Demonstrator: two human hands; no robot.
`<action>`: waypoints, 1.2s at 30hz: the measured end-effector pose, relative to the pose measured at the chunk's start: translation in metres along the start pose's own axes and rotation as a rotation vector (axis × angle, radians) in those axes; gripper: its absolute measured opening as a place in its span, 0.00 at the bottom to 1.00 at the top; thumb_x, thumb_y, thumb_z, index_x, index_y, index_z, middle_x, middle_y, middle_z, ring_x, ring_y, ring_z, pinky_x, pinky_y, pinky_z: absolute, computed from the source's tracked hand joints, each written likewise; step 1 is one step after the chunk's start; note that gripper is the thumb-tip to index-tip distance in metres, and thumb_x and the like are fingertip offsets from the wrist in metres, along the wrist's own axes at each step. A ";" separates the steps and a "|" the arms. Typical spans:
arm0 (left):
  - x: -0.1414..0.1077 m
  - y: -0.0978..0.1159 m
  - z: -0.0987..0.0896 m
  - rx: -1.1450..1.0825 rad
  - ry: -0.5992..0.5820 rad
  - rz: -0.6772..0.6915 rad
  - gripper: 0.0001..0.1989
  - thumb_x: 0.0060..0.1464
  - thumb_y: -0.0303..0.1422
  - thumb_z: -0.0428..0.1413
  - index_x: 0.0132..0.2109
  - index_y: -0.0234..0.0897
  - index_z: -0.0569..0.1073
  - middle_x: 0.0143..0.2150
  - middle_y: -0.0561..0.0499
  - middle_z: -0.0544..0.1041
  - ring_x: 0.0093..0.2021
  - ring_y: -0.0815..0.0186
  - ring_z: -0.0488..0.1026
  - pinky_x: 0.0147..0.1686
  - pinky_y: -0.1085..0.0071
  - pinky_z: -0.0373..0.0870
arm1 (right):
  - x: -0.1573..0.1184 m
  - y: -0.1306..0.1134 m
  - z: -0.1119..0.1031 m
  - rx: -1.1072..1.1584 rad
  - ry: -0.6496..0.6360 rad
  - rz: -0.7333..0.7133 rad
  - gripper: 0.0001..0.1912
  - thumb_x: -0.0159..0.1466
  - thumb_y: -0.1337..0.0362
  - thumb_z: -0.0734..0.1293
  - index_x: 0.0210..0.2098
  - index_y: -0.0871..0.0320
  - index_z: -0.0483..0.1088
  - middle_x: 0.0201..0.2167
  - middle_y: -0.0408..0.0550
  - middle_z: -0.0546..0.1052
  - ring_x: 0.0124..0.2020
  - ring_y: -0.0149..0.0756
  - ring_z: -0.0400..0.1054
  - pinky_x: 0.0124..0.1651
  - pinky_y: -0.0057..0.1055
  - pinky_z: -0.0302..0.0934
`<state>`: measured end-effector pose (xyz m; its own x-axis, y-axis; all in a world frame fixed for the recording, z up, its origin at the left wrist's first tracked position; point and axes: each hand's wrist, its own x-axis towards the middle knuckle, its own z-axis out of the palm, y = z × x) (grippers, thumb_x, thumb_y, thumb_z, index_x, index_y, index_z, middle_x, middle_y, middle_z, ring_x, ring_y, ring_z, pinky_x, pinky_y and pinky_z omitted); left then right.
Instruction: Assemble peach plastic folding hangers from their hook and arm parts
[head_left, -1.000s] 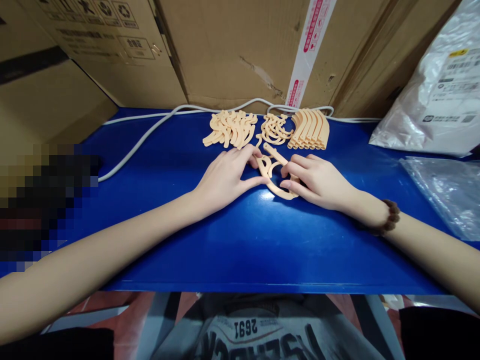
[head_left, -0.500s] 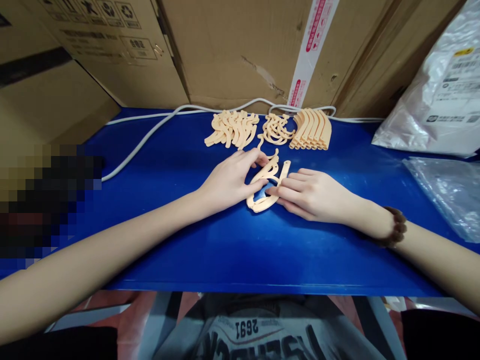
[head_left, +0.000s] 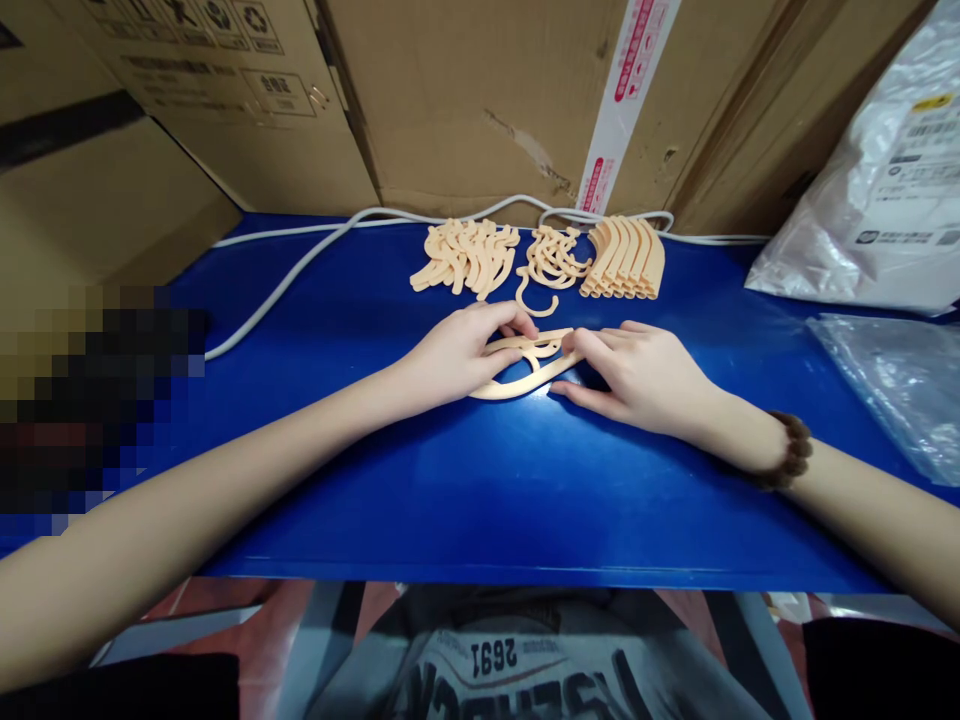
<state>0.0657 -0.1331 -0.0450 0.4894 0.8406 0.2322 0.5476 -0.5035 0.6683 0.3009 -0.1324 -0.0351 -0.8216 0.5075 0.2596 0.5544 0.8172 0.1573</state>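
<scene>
Between my hands lies a cream plastic folding hanger (head_left: 517, 386), its curved arms spread apart over the table. My left hand (head_left: 457, 350) is closed on its left part, thumb and fingers pressed on the arms. At the other side my right hand (head_left: 637, 375) grips the end of the lower arm between thumb and fingers; the fingertips partly cover that end. Just behind the hanger rests a loose cream hook (head_left: 553, 308). Further back sit a heap of curved arm pieces (head_left: 469, 255), a heap of hooks (head_left: 553, 255) and a row of nested curved pieces (head_left: 624, 260).
A white cable (head_left: 300, 265) runs along the back of the blue table (head_left: 480, 500). Cardboard boxes (head_left: 480, 110) wall off the rear and left. To the right are a white plastic package (head_left: 862, 200) and a clear bag (head_left: 892, 380).
The hanger has turned, so its lower arm now points right instead of up and away. My right hand has shifted its grip toward that arm's end. The loose hook behind is more exposed.
</scene>
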 end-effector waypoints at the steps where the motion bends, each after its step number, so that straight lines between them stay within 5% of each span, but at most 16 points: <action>1: 0.000 0.000 -0.001 -0.020 -0.002 -0.014 0.07 0.57 0.28 0.54 0.43 0.37 0.73 0.45 0.50 0.79 0.45 0.64 0.75 0.47 0.67 0.69 | 0.000 0.000 0.000 -0.007 0.000 0.010 0.22 0.70 0.48 0.58 0.42 0.62 0.69 0.29 0.49 0.77 0.27 0.37 0.67 0.35 0.34 0.53; 6: -0.001 -0.003 0.000 0.067 0.009 0.030 0.08 0.58 0.27 0.51 0.42 0.38 0.74 0.45 0.50 0.79 0.47 0.63 0.73 0.50 0.63 0.67 | 0.000 0.004 0.000 0.033 -0.034 -0.072 0.14 0.71 0.59 0.56 0.39 0.60 0.69 0.32 0.49 0.78 0.26 0.34 0.65 0.36 0.33 0.53; 12: -0.004 -0.003 -0.001 0.293 0.045 0.028 0.10 0.56 0.26 0.49 0.42 0.38 0.73 0.45 0.49 0.78 0.49 0.58 0.71 0.50 0.60 0.64 | -0.001 0.003 0.000 0.124 -0.009 -0.227 0.14 0.71 0.60 0.56 0.37 0.59 0.70 0.29 0.48 0.77 0.26 0.33 0.65 0.35 0.32 0.53; 23: -0.003 -0.002 -0.008 0.368 0.150 0.024 0.09 0.61 0.30 0.46 0.41 0.38 0.72 0.45 0.47 0.76 0.48 0.59 0.72 0.47 0.62 0.65 | -0.001 0.001 -0.001 0.146 -0.048 -0.202 0.17 0.72 0.58 0.55 0.42 0.60 0.72 0.32 0.48 0.78 0.30 0.34 0.70 0.37 0.32 0.56; 29: -0.001 -0.007 -0.034 0.538 0.379 -0.279 0.10 0.60 0.40 0.51 0.34 0.40 0.70 0.28 0.49 0.73 0.35 0.57 0.72 0.36 0.64 0.65 | -0.001 0.002 -0.001 0.160 -0.058 -0.199 0.17 0.73 0.58 0.55 0.43 0.60 0.72 0.34 0.48 0.79 0.32 0.34 0.71 0.38 0.32 0.57; 36: -0.001 -0.015 -0.034 0.704 0.264 -0.456 0.18 0.56 0.49 0.53 0.35 0.39 0.72 0.29 0.45 0.76 0.37 0.50 0.75 0.35 0.59 0.67 | -0.001 0.002 0.000 0.162 -0.065 -0.190 0.17 0.73 0.57 0.55 0.43 0.60 0.72 0.34 0.48 0.79 0.33 0.34 0.72 0.38 0.32 0.57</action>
<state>0.0339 -0.1201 -0.0311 -0.0041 0.9647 0.2632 0.9855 -0.0408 0.1646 0.3031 -0.1311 -0.0345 -0.9186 0.3533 0.1773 0.3656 0.9298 0.0416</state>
